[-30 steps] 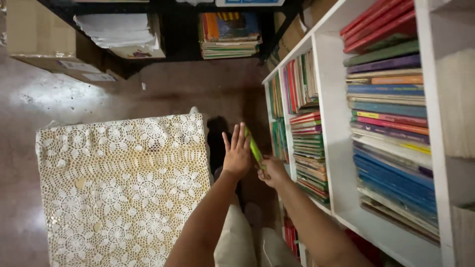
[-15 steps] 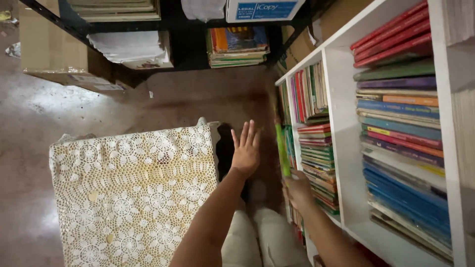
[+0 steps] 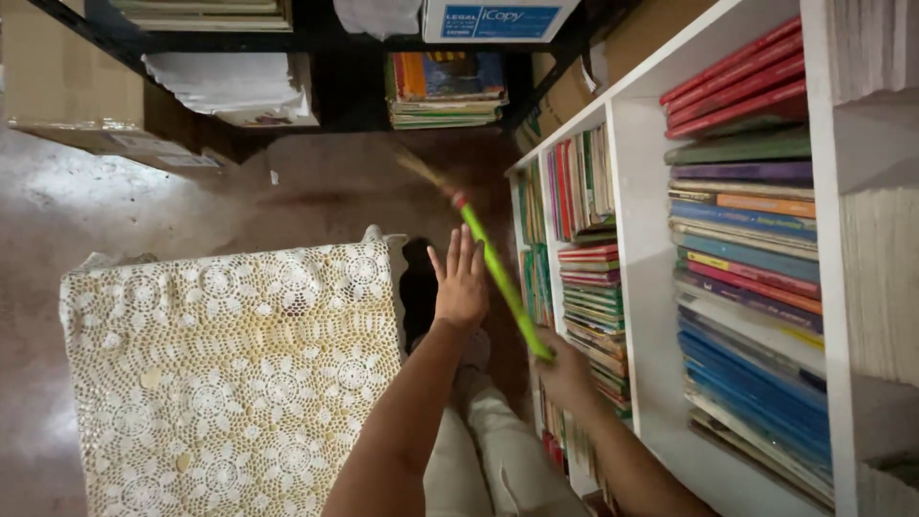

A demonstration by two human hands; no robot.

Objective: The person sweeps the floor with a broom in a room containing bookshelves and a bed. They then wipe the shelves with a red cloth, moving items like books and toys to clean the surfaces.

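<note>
Cardboard boxes sit at the upper left of the frame on the brown floor. Below them, at lower left, a cream crochet cloth covers a table.

At centre frame, your left hand is raised, palm out, with all fingers spread wide and straight. It grips nothing and touches nothing; it hovers just left of the handle. Half a second ago it was raised in the same way, so its role has not changed.

Just right of it, the green broom handle now runs diagonally from lower right to upper centre, with a red collar and blurred straw bristles at the top. Half a second ago the broom was out of sight and your right hand was low at the shelf. The broom has been swung up and away from the shelf; the blur suggests it is in motion.

Your right hand is closed around the lower end of the handle, fingers wrapped tight.

At right, the white bookshelf holds stacked and upright books. Your right hand is just beside its lower compartments.
</note>
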